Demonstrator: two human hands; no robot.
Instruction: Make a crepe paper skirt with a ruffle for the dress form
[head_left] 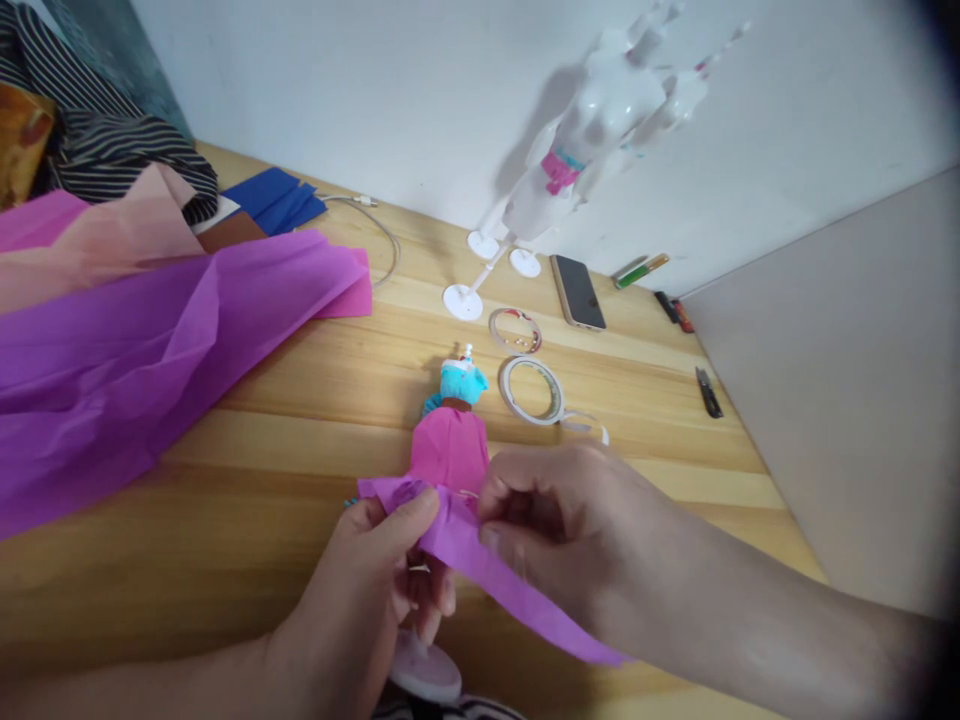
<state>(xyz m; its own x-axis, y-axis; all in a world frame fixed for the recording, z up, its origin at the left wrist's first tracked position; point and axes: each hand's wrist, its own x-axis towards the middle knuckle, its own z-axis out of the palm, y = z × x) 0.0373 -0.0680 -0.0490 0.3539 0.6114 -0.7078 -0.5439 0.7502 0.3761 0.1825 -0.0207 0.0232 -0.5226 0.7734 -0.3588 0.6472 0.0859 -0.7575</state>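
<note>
A small mannequin figure (453, 430) lies on the wooden table (300, 390), dressed in a teal paper top and a pink paper skirt. A strip of purple tissue paper (495, 575) runs across its skirt hem. My left hand (375, 590) pinches the strip's left end with thumb on top, near the figure's round white base (424, 672). My right hand (555, 530) is closed, pressing the strip against the skirt with its fingertips.
Large purple and pink tissue sheets (112, 350) cover the table's left. Two tape rolls (532, 390), a phone (577, 291), white mannequins on stands (577, 130), blue paper (274, 198), a cable, pens and small snips (707, 391) lie behind. A grey panel stands at right.
</note>
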